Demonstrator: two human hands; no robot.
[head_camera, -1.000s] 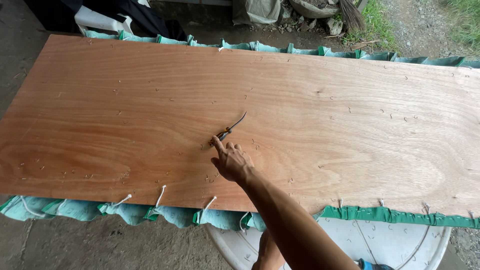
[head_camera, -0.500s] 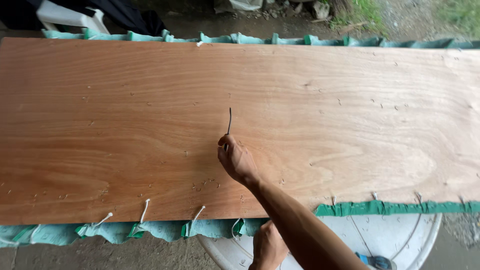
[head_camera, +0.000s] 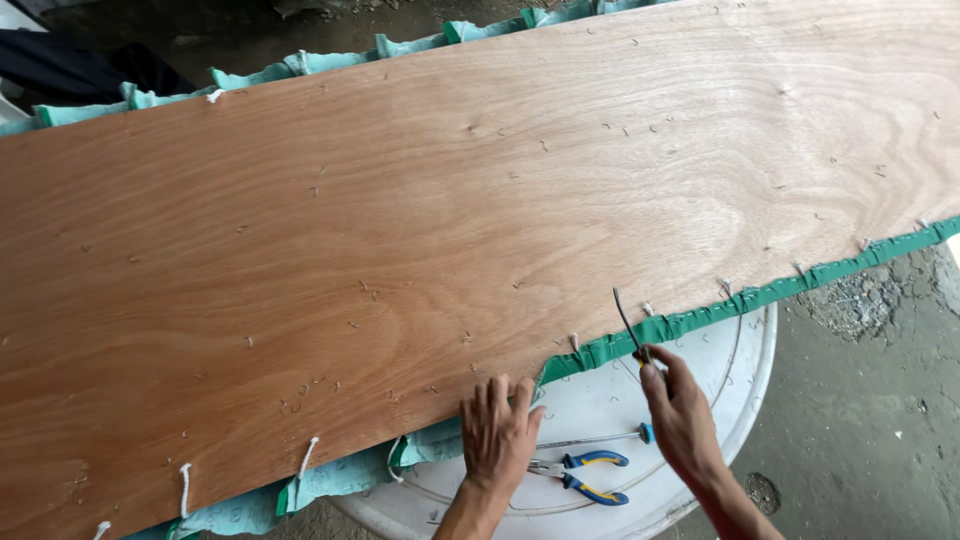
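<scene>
Plywood (head_camera: 430, 260) lies over green fabric (head_camera: 700, 318), and my left hand (head_camera: 497, 430) rests open, fingers spread, on its near edge. My right hand (head_camera: 682, 420) pinches a thin hooked needle tool (head_camera: 630, 325), tip up, just off that edge. Below, I see blue-and-yellow pliers (head_camera: 580, 475) inside a white round tub (head_camera: 700, 400).
</scene>
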